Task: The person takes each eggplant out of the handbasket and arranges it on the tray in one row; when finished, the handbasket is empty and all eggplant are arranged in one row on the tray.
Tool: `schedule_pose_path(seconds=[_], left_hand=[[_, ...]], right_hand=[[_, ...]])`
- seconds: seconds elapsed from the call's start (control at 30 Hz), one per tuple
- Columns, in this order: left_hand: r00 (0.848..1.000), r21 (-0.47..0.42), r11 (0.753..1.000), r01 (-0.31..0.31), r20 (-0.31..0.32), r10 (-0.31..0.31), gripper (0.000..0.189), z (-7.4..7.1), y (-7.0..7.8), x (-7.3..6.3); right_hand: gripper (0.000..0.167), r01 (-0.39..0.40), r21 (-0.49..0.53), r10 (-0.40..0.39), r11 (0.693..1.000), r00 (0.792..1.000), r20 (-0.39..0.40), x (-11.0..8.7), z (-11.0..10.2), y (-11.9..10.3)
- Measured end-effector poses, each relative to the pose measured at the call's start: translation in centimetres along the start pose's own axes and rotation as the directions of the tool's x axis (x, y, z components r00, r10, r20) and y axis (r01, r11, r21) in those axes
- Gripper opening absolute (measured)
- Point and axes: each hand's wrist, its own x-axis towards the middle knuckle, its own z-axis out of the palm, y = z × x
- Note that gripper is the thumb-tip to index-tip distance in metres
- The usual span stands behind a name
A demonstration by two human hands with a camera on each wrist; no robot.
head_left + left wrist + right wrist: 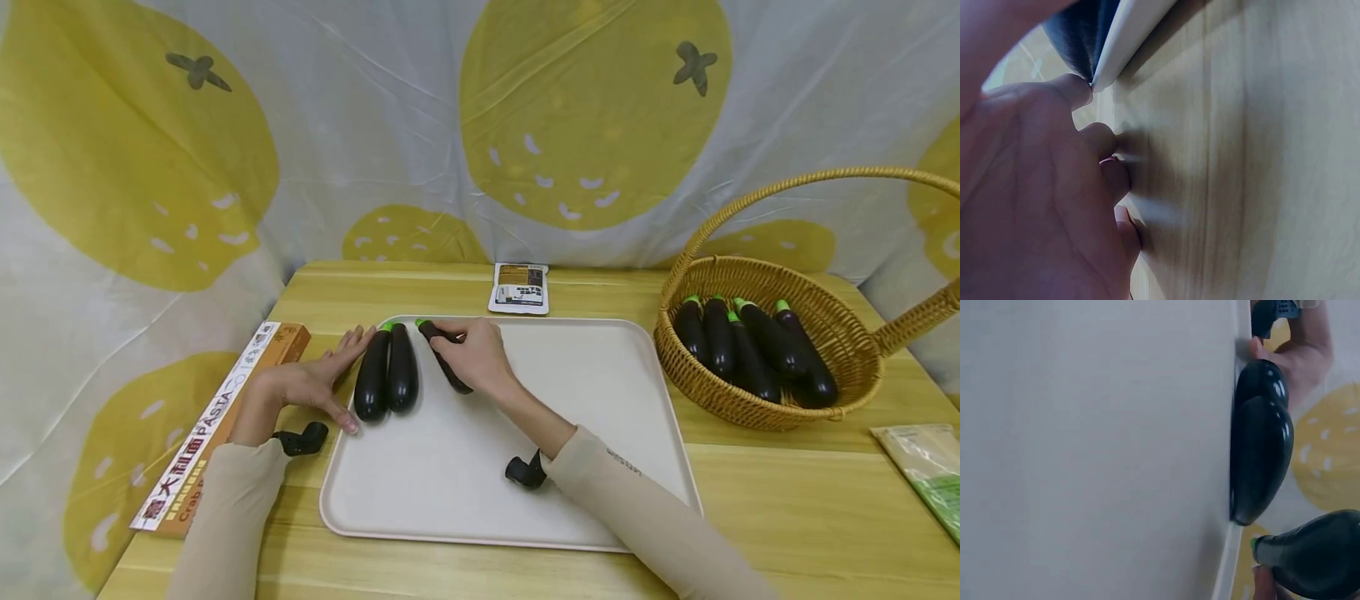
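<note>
Two dark purple eggplants with green stem ends, the left one (371,383) and the right one (402,371), lie side by side at the left of the white tray (525,517). My left hand (311,382) is beside them at the tray's left rim, fingers spread and thumb over the rim; in the left wrist view its fingertips rest on the table by the tray edge. A third eggplant (454,380) is pinched near its stem by my right hand (477,354), just right of the pair. In the right wrist view this eggplant (1319,556) appears tilted.
A wicker basket (765,421) with a tall handle stands right of the tray, several eggplants (753,358) in it. A pasta box (217,425) lies at the left, a white packet (519,289) behind the tray, and a green-and-clear bag (926,467) at the right edge.
</note>
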Motion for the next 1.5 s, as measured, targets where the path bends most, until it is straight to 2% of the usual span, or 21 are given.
schedule_pose_path(seconds=[0.2, 0.37, 0.7, 0.93, 1.07, 1.23, 1.5], left_hand=[[1.000, 0.001, 1.000, 0.009, -0.001, -0.009, 0.151, 0.0, 0.0, 0.0], [1.000, 0.004, 1.000, 0.005, 0.000, -0.005, 0.152, -0.1, -0.1, -0.1], [1.000, -0.003, 1.000, 0.011, 0.000, -0.011, 0.152, 0.0, 0.0, 0.0], [1.000, 0.000, 1.000, 0.015, -0.004, -0.015, 0.152, 0.0, 0.2, -0.1], [1.000, 0.001, 1.000, 0.015, -0.005, -0.015, 0.152, 0.1, 0.2, 0.0], [1.000, -0.002, 1.000, 0.018, -0.002, -0.018, 0.152, 0.1, 0.2, 0.0], [1.000, 0.000, 1.000, 0.013, -0.006, -0.013, 0.152, 0.1, 0.1, -0.1]], right_hand=[[0.031, -0.028, 0.022, 0.029, 0.999, 1.000, -0.010, 0.4, 1.4, 0.1], [0.031, -0.097, 0.037, 0.097, 0.995, 0.995, 0.003, 0.7, 2.0, 0.1], [0.031, -0.154, -0.068, 0.156, 0.986, 0.987, 0.024, 1.2, 2.3, 0.3], [0.032, -0.175, -0.069, 0.179, 0.982, 0.982, 0.057, 1.2, 2.1, 0.2], [0.036, -0.177, -0.056, 0.182, 0.983, 0.976, 0.119, 1.2, 1.7, 0.1], [0.045, -0.176, -0.064, 0.186, 0.982, 0.955, 0.232, 0.9, 0.6, 0.1], [0.059, -0.211, 0.001, 0.194, 0.977, 0.899, 0.392, 0.2, -1.1, 0.2]])
